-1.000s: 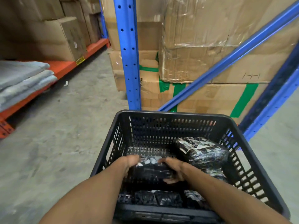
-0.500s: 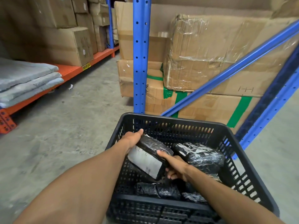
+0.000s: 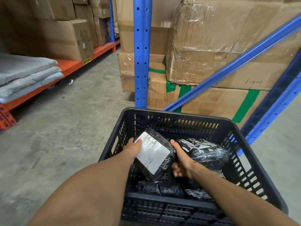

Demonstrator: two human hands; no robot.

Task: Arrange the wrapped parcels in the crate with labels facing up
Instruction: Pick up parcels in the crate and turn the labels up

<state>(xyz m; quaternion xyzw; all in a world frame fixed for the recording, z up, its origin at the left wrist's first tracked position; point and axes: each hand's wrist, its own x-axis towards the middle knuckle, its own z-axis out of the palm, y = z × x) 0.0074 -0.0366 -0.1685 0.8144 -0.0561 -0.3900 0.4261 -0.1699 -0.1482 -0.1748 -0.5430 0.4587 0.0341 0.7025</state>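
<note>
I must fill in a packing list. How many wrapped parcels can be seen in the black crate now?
4 at least. One labelled parcel is held by both hands; one large parcel lies at the right; two lie along the near wall. The arms may hide others.

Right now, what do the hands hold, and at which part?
One wrapped parcel, label up, over the crate. The left hand grips its left edge, the right hand its right edge.

both hands [image 3: 133, 148] [image 3: 181, 160] closed, forearms extended
</note>
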